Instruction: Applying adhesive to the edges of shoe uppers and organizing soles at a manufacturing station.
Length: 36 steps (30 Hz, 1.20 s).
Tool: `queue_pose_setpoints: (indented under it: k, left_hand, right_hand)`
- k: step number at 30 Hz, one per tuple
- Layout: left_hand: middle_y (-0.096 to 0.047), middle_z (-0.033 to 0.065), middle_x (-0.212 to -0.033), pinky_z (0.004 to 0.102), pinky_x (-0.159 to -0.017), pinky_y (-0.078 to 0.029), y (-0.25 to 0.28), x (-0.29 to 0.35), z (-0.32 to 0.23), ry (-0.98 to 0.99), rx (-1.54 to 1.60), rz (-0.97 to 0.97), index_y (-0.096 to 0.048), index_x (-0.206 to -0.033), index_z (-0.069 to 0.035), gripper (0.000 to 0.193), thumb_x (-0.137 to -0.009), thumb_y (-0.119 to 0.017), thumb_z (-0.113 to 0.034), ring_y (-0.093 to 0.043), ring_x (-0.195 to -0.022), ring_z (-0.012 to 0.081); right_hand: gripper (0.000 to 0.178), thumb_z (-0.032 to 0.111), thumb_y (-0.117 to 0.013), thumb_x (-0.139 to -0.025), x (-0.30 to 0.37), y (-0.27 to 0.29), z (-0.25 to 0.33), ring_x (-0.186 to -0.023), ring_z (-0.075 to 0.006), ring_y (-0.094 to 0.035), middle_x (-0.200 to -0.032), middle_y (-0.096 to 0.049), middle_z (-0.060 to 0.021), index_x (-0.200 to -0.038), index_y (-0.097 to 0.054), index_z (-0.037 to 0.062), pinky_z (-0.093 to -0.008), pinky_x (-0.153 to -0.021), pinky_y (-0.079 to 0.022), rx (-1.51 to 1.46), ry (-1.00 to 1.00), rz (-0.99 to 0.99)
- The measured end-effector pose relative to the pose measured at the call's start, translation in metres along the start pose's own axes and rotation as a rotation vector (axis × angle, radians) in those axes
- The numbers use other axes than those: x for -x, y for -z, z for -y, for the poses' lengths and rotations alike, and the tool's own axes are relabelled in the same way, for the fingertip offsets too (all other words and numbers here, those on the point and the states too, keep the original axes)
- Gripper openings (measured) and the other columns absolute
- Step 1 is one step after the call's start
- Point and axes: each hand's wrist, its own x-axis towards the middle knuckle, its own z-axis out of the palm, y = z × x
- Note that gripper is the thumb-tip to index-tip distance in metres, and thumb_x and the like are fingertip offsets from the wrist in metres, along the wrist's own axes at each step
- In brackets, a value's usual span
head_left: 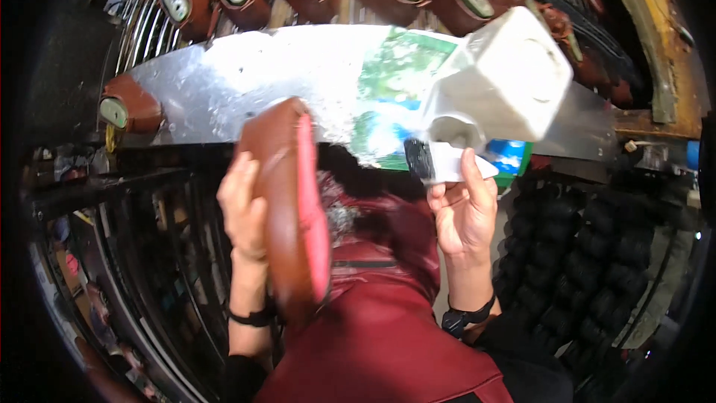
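Shoe (280, 201) and brush (438, 162), held.
Left hand (246, 220): grasping the brown shoe. Right hand (464, 220): pinching the brush by its white handle (450, 166).

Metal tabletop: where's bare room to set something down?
The widest free patch on the metal tabletop lies between the brown shoe at its left end and the green sheet, bordered behind by the shoe row. A smaller strip shows right of the white container. Container, brush and right hand crowd the sheet.
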Motion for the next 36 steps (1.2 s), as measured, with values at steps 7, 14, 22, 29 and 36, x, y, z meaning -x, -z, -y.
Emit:
queue_pose_setpoints:
  k: [7,14,22,29,36]
  left_hand:
    - [-0.058,0.0289,-0.141,0.0565,-0.104,-0.051,-0.012,0.003,0.011,-0.309,-0.083,0.105,-0.048,-0.134,-0.01,0.037,-0.1,-0.061,-0.005,-0.061,-0.127,0.0475]
    - [-0.059,0.0292,-0.139,0.0565,-0.104,-0.05,-0.007,0.004,0.011,-0.336,-0.086,0.117,-0.048,-0.133,-0.009,0.038,-0.099,-0.063,-0.006,-0.061,-0.127,0.0476]
    - [-0.063,0.0282,-0.137,0.0545,-0.105,-0.051,-0.013,-0.002,0.007,-0.351,-0.1,0.035,-0.056,-0.129,-0.007,0.034,-0.096,-0.065,-0.006,-0.063,-0.126,0.0464]
    - [-0.062,0.0275,-0.138,0.0528,-0.106,-0.051,-0.012,-0.011,0.001,-0.383,-0.131,0.024,-0.056,-0.134,-0.003,0.041,-0.095,-0.067,-0.01,-0.062,-0.126,0.0456]
    - [-0.061,0.0272,-0.141,0.052,-0.108,-0.047,-0.009,-0.019,-0.014,-0.373,-0.163,0.035,-0.058,-0.139,0.0,0.055,-0.089,-0.072,-0.017,-0.061,-0.128,0.045]
  right_hand:
    - [0.016,0.006,-0.073,-0.099,-0.005,-0.034,-0.053,-0.063,-0.017,-0.068,-0.086,-0.073,-0.0163,-0.107,-0.069,-0.0073,-0.0271,-0.052,-0.053,0.263,-0.016,0.415]
    - [0.014,0.009,-0.077,-0.096,-0.081,-0.069,-0.079,-0.059,-0.0126,-0.066,-0.08,-0.074,-0.009,-0.098,-0.074,-0.0046,-0.0258,-0.051,-0.051,0.553,0.252,0.371]
    - [0.018,0.013,-0.075,-0.097,-0.032,-0.045,-0.054,-0.062,-0.016,-0.068,-0.083,-0.073,-0.0107,-0.094,-0.072,-0.0041,-0.0266,-0.052,-0.052,0.48,0.007,0.474]
    - [0.015,-0.002,-0.08,-0.081,0.066,-0.013,-0.027,-0.075,-0.0321,-0.073,-0.085,-0.074,-0.0195,-0.093,-0.074,-0.0092,-0.0396,-0.07,-0.061,0.676,0.555,1.085]
    - [0.016,0.001,-0.074,-0.09,0.079,-0.007,-0.004,-0.071,-0.0238,-0.071,-0.084,-0.074,-0.0162,-0.104,-0.074,-0.0067,-0.0315,-0.066,-0.058,0.733,0.489,0.924]
